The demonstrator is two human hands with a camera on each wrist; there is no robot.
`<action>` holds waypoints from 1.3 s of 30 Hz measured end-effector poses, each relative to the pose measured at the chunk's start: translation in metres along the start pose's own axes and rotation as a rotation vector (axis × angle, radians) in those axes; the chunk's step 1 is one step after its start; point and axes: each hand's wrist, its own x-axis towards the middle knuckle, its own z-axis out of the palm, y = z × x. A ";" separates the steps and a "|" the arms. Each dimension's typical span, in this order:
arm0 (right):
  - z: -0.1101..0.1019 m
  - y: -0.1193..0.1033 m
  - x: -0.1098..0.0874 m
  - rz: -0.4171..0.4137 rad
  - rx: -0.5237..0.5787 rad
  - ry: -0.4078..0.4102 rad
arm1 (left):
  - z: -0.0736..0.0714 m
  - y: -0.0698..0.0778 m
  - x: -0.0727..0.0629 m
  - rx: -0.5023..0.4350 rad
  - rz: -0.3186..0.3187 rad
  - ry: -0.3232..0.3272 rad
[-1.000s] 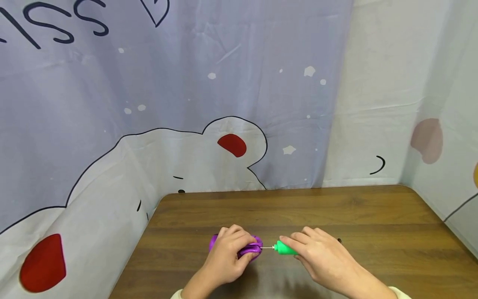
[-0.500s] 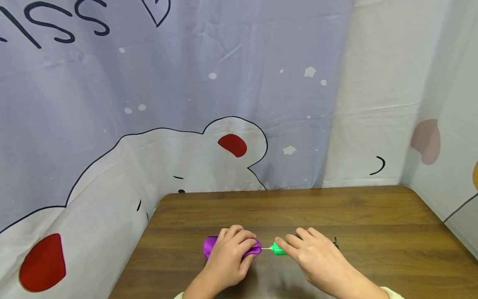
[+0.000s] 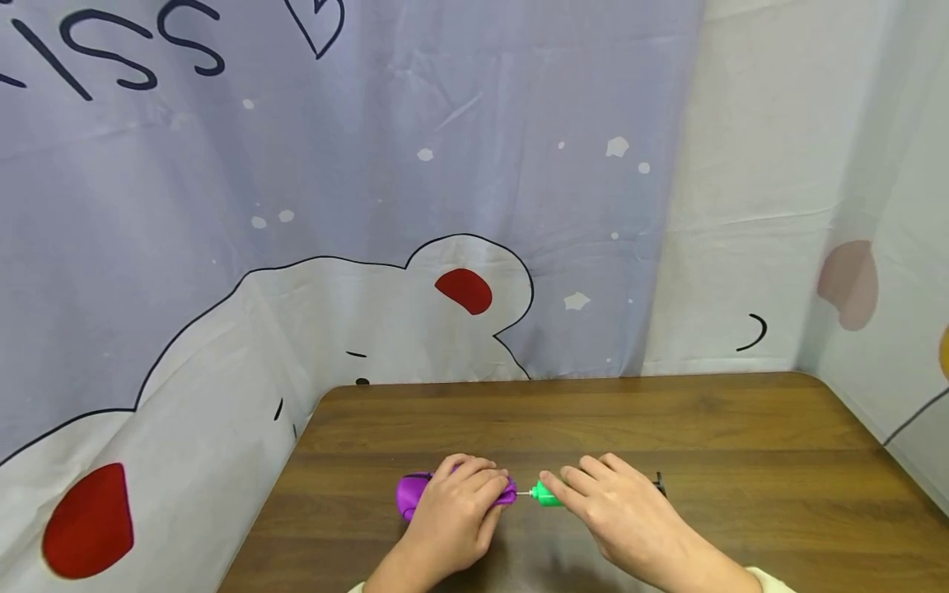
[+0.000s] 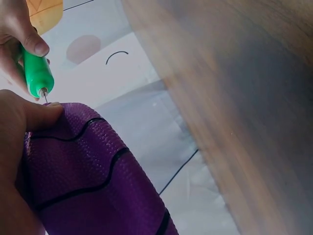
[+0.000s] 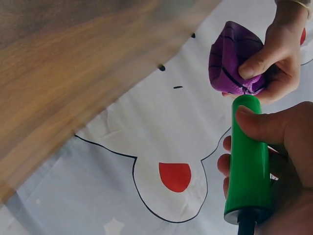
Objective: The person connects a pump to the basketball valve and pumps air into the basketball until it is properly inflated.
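A deflated purple ball (image 3: 412, 494) with black lines is held in my left hand (image 3: 454, 512), folded and creased in the left wrist view. My left thumb presses beside the spot where a thin metal needle (image 3: 524, 493) meets the ball. That needle comes out of the front of a green hand pump (image 5: 250, 171), around whose barrel my right hand (image 3: 621, 515) is wrapped. A black rod leaves the pump's rear end in the right wrist view. In the head view, part of a black handle (image 3: 660, 483) shows past my right hand. The needle's tip is hidden at the ball.
Below the hands is a brown wooden table (image 3: 593, 420). A printed cloth (image 3: 356, 313) with white bear shapes and red patches hangs behind the table and along its sides.
My right hand and the pump have shifted a little left toward the ball, and less needle shows. More of the ball's left side and of the black handle is visible.
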 end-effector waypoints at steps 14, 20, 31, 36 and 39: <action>0.011 -0.002 -0.002 0.009 0.026 0.066 | 0.000 0.001 -0.001 0.027 0.008 -0.067; 0.013 -0.004 -0.002 0.024 0.044 0.067 | 0.000 0.001 0.000 0.013 0.012 -0.060; 0.016 -0.003 -0.003 0.013 0.090 0.066 | -0.001 0.000 -0.001 -0.014 0.022 -0.105; 0.017 -0.003 -0.004 0.003 0.085 0.049 | -0.001 0.000 0.000 -0.012 0.033 -0.111; 0.018 -0.003 -0.004 0.002 0.080 0.041 | 0.001 0.000 0.000 -0.012 0.045 -0.099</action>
